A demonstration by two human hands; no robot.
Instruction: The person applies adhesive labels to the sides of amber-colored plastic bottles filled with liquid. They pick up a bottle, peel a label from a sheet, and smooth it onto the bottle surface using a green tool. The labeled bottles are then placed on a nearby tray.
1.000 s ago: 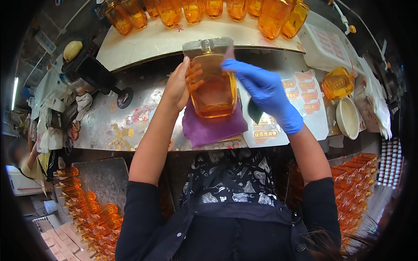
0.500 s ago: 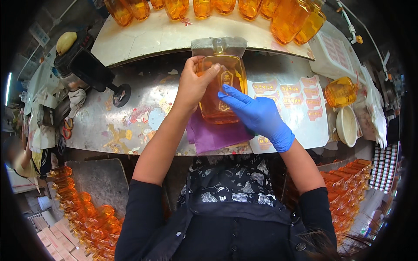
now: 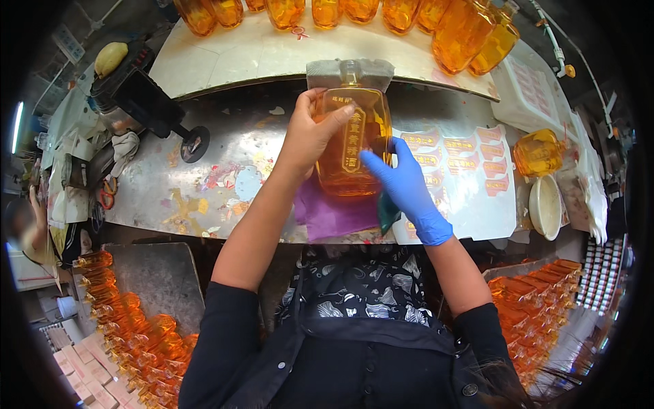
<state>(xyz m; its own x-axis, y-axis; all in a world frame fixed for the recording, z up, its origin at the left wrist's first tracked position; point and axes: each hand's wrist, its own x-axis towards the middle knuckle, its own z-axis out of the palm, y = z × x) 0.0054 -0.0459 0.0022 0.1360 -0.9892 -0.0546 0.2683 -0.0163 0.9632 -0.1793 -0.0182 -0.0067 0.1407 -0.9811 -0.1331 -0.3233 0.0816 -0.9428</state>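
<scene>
Amber bottle (image 3: 354,140), bench near edge: label-smoothing step. L hand (image 3: 310,133) grips bottle; R hand (image 3: 402,180) open, fingers pressing label. Next: firm rub-down.

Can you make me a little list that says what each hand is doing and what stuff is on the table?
left hand: bare, fingers wrapped on the amber bottle
right hand: blue glove, fingertips on the bottle's right edge
bottle: lies flat on a purple cloth, gold label up
table: stained metal
label sheet: right of the bottle
white bowl: far right
bottle row: on the back shelf
</scene>
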